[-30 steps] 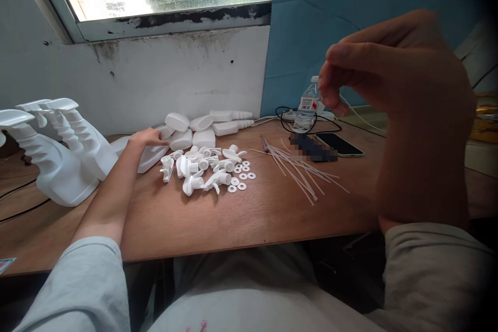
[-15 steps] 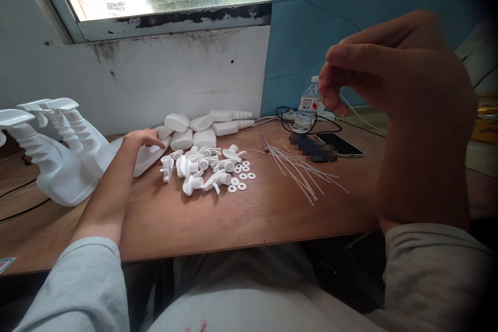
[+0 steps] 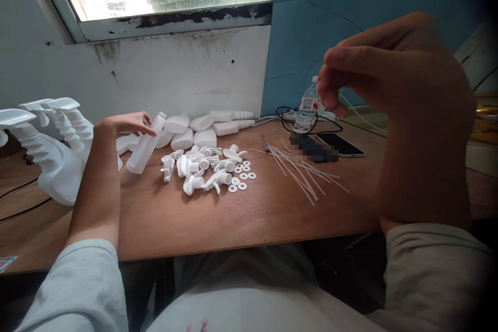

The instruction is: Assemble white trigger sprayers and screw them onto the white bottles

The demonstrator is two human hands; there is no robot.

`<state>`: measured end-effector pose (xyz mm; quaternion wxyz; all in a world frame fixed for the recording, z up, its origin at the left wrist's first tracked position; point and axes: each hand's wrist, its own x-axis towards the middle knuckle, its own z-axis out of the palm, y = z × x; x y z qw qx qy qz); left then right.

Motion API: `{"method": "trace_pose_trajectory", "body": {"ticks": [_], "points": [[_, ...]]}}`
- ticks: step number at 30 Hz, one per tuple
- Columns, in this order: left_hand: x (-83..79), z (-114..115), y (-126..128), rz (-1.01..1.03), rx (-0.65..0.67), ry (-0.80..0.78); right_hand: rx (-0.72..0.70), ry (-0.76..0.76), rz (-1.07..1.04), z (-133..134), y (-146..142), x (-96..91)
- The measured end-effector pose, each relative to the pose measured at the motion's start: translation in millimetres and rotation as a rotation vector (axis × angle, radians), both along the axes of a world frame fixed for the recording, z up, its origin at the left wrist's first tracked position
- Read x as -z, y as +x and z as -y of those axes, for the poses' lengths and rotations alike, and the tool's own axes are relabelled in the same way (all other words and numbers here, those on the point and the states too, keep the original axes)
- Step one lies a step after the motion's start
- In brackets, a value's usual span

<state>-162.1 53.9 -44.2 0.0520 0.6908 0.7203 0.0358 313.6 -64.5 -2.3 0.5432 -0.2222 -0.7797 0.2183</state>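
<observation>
Two hands in view, and they're doing pretty different things. The left hand (image 3: 134, 123) has its fingers closed around the upper part of a white plastic bottle (image 3: 143, 151), which is tilted with its neck leaning off to the right. It's over the left half of the wooden table (image 3: 187, 228), near the wall; can't tell if its base is touching the wood. Looks like there's a ring on one finger too.

The right hand (image 3: 389, 75) is up in the air close to the camera, fingers curled in and thumb lying along the index finger. Honestly can't tell if anything's pinched in there.

Just beside the held bottle is a loose heap of white trigger sprayer heads (image 3: 192, 167), with a bunch of flat white washers (image 3: 241, 186) along its right edge. Behind that heap, more white bottles (image 3: 205, 139) lie on their sides near the wall. Left of the left forearm, three spray bottles (image 3: 58, 174) stand upright with trigger heads on, partly blocked by the arm.

Over to the right there's a messy fan of thin white tubes (image 3: 299, 171), a pen (image 3: 265, 144), a blurred-out dark thing (image 3: 313, 148), a phone (image 3: 341, 144) and a clear water bottle (image 3: 306, 110) tangled up with a black cable (image 3: 332, 130).
</observation>
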Motion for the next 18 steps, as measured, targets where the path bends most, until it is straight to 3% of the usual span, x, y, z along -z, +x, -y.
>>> {"method": "trace_pose_trajectory", "body": {"ticks": [4,10,14,18], "points": [[-9.0,7,-11,0.278,0.018,0.013,-0.021,0.001,0.014,-2,0,1.0],[-1.9,11,-17,0.604,0.098,-0.008,-0.039,0.017,0.034,-4,1,1.9],[5.4,6,-23,0.656,0.104,-0.087,-0.034,0.003,0.044,-2,-1,1.4],[8.5,4,-32,0.611,0.066,-0.051,-0.024,-0.016,0.057,-2,-2,1.7]]}}
